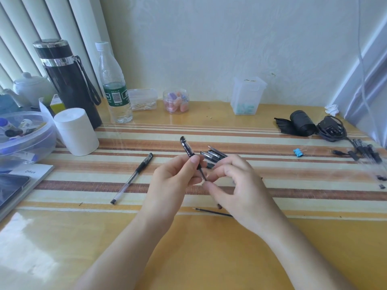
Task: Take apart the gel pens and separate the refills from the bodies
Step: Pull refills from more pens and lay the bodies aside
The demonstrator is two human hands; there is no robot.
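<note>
Mid-frame your left hand (pixel 173 178) grips the black-capped clear gel pen (pixel 187 148), right hand (pixel 236 185) pinches its thin dark refill (pixel 202 174), so pull it straight out next.

The right hand (pixel 236 185) is hiding one end of the thin black refill (pixel 211 212); blurred clear-barrelled pens (pixel 366 152) are running off the right edge.

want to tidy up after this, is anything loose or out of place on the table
A bare refill lies alone near the table's front, one end hidden under the right hand. Small black pen parts sit loose by the right edge, where they might roll off. Nothing looks spilled.
</note>
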